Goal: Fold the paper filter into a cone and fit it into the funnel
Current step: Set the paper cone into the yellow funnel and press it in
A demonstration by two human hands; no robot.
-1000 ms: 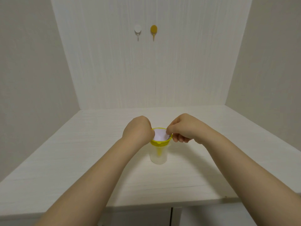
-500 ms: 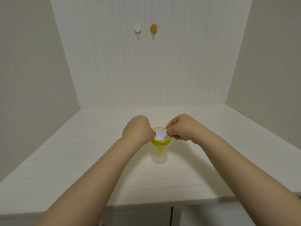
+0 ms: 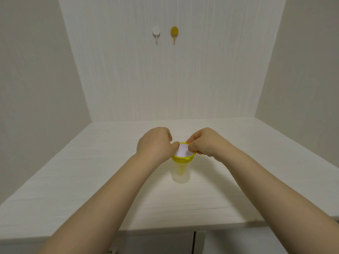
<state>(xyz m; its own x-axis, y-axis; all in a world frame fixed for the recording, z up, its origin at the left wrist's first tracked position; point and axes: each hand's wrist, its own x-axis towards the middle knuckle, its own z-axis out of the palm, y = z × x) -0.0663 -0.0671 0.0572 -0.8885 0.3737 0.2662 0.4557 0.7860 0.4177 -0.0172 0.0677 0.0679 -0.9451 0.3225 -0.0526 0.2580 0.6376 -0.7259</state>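
Both my hands work the white paper filter (image 3: 182,150), seated in yellow plastic funnel (image 3: 182,159) atop clear cup (image 3: 180,173) on tabletop (image 3: 91,171); L hand (image 3: 155,143) and R hand (image 3: 205,143) fingers curled, pinching filter's edges.

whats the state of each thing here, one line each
filter: inside the funnel mouth
funnel: upright in the cup, stem down
cup: upright on the counter
left hand: fingers curled at the funnel rim
right hand: pinching the filter edge
hooks: bare
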